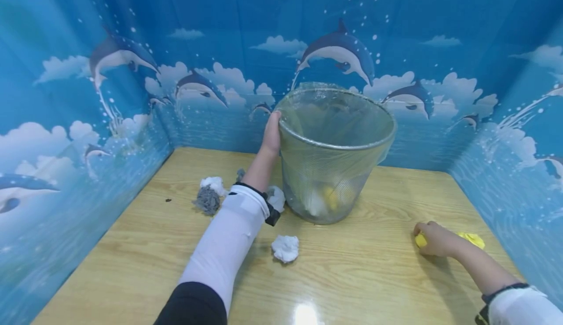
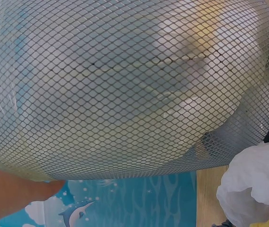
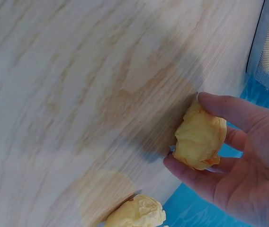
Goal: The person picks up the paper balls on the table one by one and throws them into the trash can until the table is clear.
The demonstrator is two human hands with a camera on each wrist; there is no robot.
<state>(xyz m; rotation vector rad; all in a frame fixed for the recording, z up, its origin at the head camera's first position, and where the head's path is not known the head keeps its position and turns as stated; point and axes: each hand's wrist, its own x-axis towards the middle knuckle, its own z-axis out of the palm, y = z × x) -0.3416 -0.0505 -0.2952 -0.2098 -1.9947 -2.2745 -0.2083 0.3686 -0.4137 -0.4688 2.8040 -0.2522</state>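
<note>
My left hand grips the rim of a wire mesh wastebasket at its left side; most of the fingers are hidden. The wastebasket is lined with a clear plastic bag, and white and yellow crumpled pieces show through its lower wall. Over at the right of the table, my right hand holds a crumpled yellow paper ball between thumb and fingers, close over the wood. Just beside that hand lies a second yellow paper ball.
In front of the wastebasket lies a white paper ball. Left of my forearm are a grey paper ball and a white one; another white ball sits by the basket's base. Dolphin-printed blue curtains enclose the wooden table.
</note>
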